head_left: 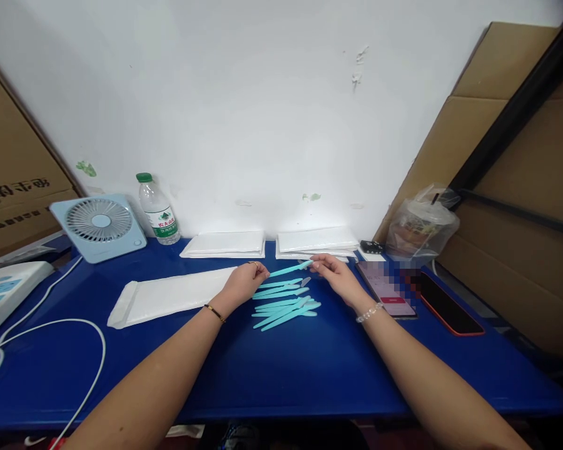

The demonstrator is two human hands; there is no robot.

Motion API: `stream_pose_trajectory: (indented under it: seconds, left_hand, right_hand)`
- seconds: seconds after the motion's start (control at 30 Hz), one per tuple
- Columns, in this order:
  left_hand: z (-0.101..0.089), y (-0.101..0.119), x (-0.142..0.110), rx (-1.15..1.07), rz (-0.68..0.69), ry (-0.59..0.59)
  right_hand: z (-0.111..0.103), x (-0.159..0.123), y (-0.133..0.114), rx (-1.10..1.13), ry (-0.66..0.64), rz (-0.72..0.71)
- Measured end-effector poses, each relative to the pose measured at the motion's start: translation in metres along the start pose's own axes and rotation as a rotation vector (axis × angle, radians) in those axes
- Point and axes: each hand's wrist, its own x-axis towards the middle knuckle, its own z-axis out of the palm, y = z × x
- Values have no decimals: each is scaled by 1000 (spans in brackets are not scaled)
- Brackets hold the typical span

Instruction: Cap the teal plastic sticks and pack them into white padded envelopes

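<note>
A slim turquoise plastic stick point(288, 269) is held level between my two hands, just above the blue table point(281, 369). My left hand point(244, 281) pinches its left end, and my right hand point(331, 272) pinches its right end near a small grey tip. Below the held stick lie several more turquoise sticks point(284, 306) in a loose pile on the table. A white padded envelope point(169, 297) lies flat to the left of my left hand.
Two stacks of white envelopes point(225, 244) point(316, 240) rest against the wall. A water bottle point(158, 209) and a pale blue fan point(98, 225) stand at the back left. Two phones point(387, 287) point(448, 306) and a bagged drink cup point(420, 225) sit on the right. White cables point(51, 337) trail on the left.
</note>
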Motion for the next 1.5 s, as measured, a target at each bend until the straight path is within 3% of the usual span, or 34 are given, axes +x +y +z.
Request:
stream_pose_trajectory:
  seconds: [0.07,0.2,0.3,0.53,0.63,0.87,1.5]
  left_hand:
    - [-1,-3,1,91,-16,31]
    - [-2,-5,1,258,2,114]
    - [-2,-1,-1,285,70,98]
    - [-3,8,-4,324,136,-7]
    - [-4,9,-5,374,155,5]
    - [-1,4,-1,410,176,29]
    - [8,14,-2,395,222,65]
  right_hand:
    - [0,4,6,-248,15,-102]
    - [5,10,15,-566,-95,-257]
    - [5,12,16,-664,-125,-262]
    - [-8,11,16,-803,-22,-240]
    - [-7,9,15,-806,-4,-253]
    - [-4,8,15,-480,-38,-221]
    - [14,3,0,-668,-131,-373]
